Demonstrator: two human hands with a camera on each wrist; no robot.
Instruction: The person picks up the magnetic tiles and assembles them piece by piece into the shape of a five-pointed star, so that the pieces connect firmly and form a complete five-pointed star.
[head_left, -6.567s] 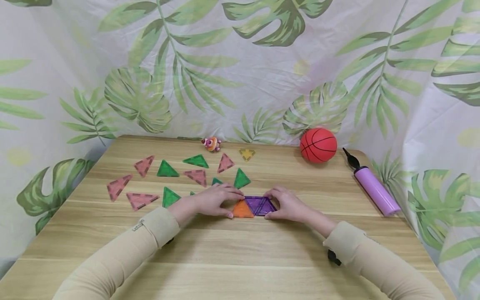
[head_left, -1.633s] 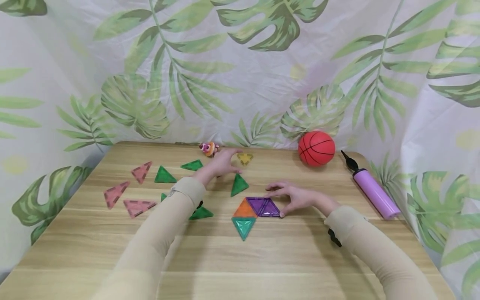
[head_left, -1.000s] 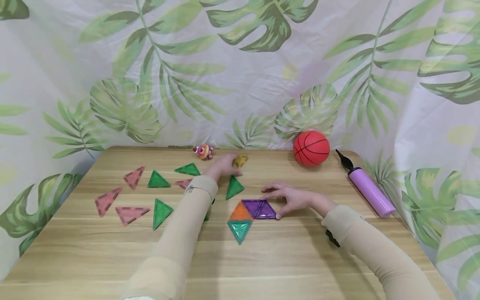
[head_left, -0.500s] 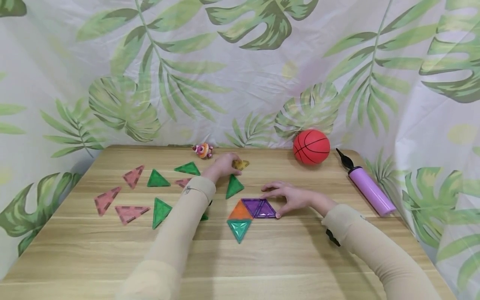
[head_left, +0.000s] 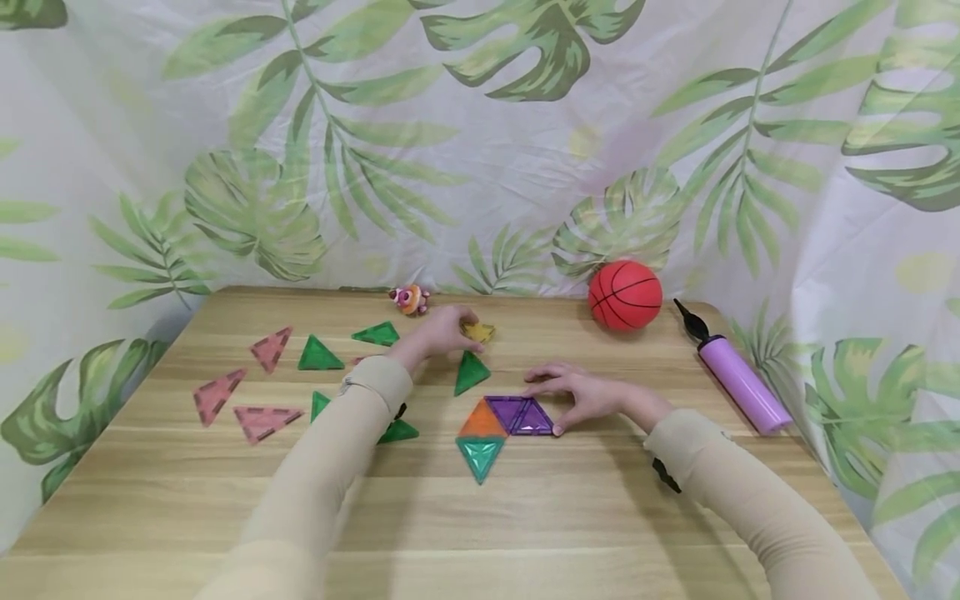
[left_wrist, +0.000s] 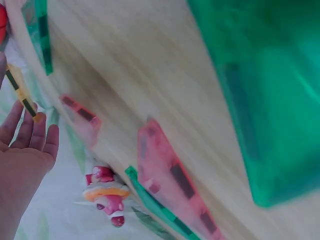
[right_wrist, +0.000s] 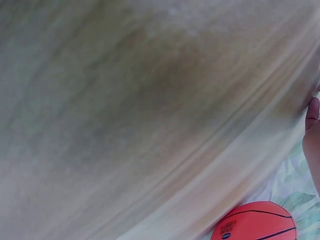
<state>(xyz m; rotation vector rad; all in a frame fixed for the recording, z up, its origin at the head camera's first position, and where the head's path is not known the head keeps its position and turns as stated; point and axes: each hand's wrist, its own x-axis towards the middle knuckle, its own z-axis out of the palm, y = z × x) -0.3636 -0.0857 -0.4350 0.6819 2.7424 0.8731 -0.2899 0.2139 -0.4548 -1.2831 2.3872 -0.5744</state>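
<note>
In the head view my left hand (head_left: 448, 328) pinches a translucent yellow triangle tile (head_left: 480, 332) near the table's far edge. The left wrist view shows the fingers (left_wrist: 39, 131) against this yellow tile (left_wrist: 21, 92), which has dark edge strips. My right hand (head_left: 581, 392) is loosely spread beside two joined purple triangle tiles (head_left: 507, 411), its thumb at the right corner and a fingertip by the top corner. An orange triangle tile (head_left: 483, 421) adjoins them on the left, with a teal triangle tile (head_left: 481, 457) below it. A green triangle tile (head_left: 471, 374) lies just under the left hand.
Pink triangle tiles (head_left: 266, 422) and green triangle tiles (head_left: 321, 354) lie scattered on the wooden table (head_left: 525, 533) at left, some hidden by the left sleeve. Along the back stand a small toy figure (head_left: 410, 299) and a red basketball (head_left: 626, 295). A purple hand pump (head_left: 742, 382) lies at right.
The teal tile has joined the orange one. My left hand left the joined tiles, reached to the back and took the yellow tile, which has shifted slightly nearer. My right hand's grip has loosened.
</note>
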